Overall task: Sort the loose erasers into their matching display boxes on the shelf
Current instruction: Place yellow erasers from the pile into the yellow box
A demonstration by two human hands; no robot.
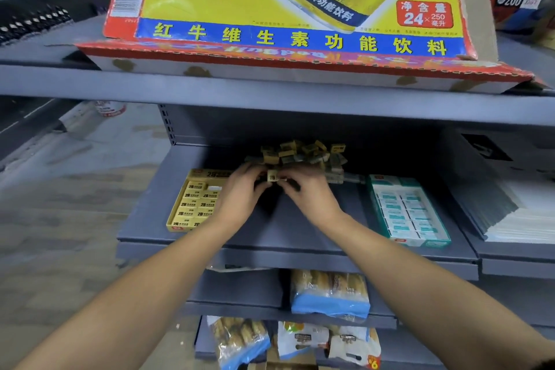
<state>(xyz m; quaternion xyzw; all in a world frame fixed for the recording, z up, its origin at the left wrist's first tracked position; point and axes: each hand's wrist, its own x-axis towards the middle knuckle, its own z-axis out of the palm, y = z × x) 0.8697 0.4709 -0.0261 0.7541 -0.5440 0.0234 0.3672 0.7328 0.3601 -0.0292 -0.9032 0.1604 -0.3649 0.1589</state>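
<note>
A heap of loose erasers (303,153) in yellow and dark wrappers lies at the back of the grey shelf (270,228). Both hands meet just in front of the heap. My left hand (243,192) and my right hand (306,189) pinch a small yellow eraser (272,175) between their fingertips. To the left stands the yellow display box (192,204) with rows of yellow 2B erasers, partly hidden by my left wrist. On the right of the shelf is the green-and-white display box (411,213) filled with teal-labelled erasers.
A large yellow and red drink carton (285,9) sits on the shelf above, overhanging the work area. Stacked white paper pads (516,213) lie at the far right. Bagged snacks (330,291) fill the lower shelves. The aisle floor (75,189) is at the left.
</note>
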